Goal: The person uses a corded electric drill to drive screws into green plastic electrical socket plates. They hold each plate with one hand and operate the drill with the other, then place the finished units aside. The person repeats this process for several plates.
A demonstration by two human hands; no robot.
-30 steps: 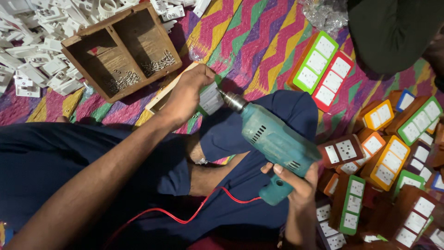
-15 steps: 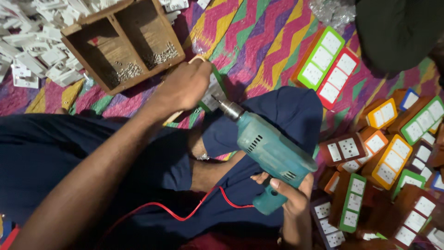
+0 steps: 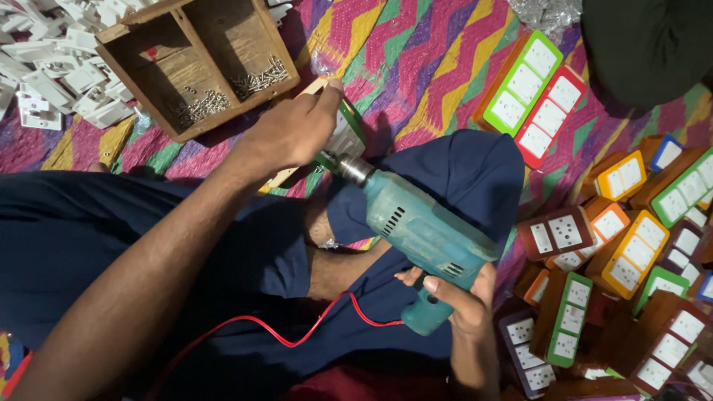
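Since the earlier frame, the teal electric drill (image 3: 423,238) has been swung so that its chuck now points more steeply up toward the green-edged switch board (image 3: 343,134), and the wooden tray (image 3: 194,65) of screws is seen shifted toward the right in view. The board is propped against the lap on the zigzag cloth (image 3: 438,67), apparently so that it is steadied under the bit. The left hand (image 3: 293,130) is closed over the board's near end, its grip wrapped firmly around the edge. The right hand (image 3: 460,301) is closed around the drill's handle, its grip fully shut. A red cord (image 3: 297,338) is trailed across the dark trousers. Finished boards (image 3: 624,245) are piled at the right.
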